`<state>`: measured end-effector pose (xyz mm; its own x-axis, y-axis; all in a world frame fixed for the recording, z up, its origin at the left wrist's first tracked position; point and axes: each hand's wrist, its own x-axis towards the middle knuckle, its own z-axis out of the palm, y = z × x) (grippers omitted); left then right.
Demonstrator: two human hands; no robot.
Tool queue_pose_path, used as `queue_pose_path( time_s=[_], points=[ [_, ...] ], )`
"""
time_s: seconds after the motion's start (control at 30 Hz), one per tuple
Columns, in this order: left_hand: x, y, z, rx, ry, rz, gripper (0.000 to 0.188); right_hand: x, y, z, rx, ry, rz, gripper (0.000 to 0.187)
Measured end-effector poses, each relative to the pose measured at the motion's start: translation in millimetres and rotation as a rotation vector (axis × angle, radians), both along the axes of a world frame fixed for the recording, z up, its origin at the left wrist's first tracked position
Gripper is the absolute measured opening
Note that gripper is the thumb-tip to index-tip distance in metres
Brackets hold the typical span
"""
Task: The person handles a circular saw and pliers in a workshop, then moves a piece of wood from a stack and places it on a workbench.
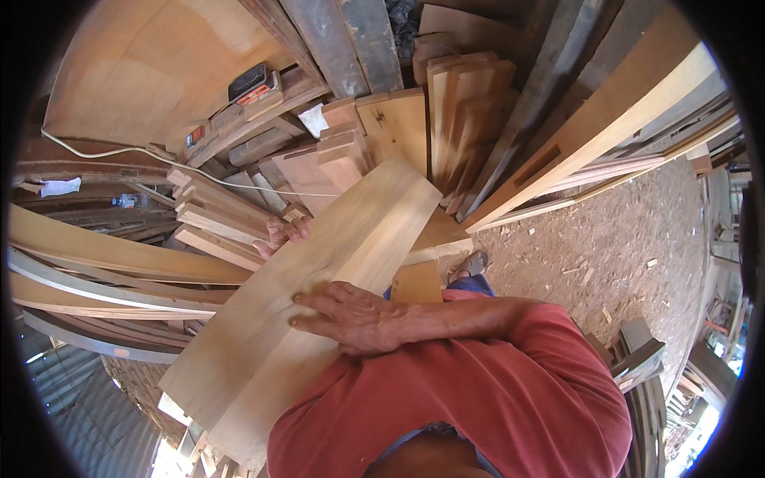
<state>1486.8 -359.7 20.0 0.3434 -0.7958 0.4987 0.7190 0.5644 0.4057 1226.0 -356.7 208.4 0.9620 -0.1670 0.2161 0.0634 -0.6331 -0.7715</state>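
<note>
A wide, pale wooden board (263, 319) slants in front of my chest, from the lower left up to the upper middle. Along its length runs a seam between lighter and darker wood. My right hand (351, 317) lies flat on the board's upper face, fingers spread. At the board's far left edge, my left hand (283, 235) grips the rim. Its fingers show only in part, and the board hides my left forearm.
Stacked wood blocks (219, 211) lie just beyond my left hand. Upright planks (470, 111) lean behind the board's upper end. A long beam (590, 135) slants at right above a dirt floor (574, 263) with wood scraps. Curved boards (119, 295) reach in from the left. A white cable (159, 151) crosses the woodpile.
</note>
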Motion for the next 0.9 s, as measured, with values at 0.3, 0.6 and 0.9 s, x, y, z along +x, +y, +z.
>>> queue_pose_path(
  time_s=[0.3,0.6,0.9],
  points=[
    [-26,-29,8,0.173,-0.005,0.063,0.04,-11,0,-24,-0.216,-0.062,-0.153,0.079],
    [-99,-32,11,0.805,-0.371,0.251,0.04,-37,-36,-26,-0.172,-0.142,-0.267,0.076],
    [-133,-20,-24,0.908,-0.329,-0.002,0.04,-66,-64,-25,0.145,-0.374,-0.61,0.047]
  ],
)
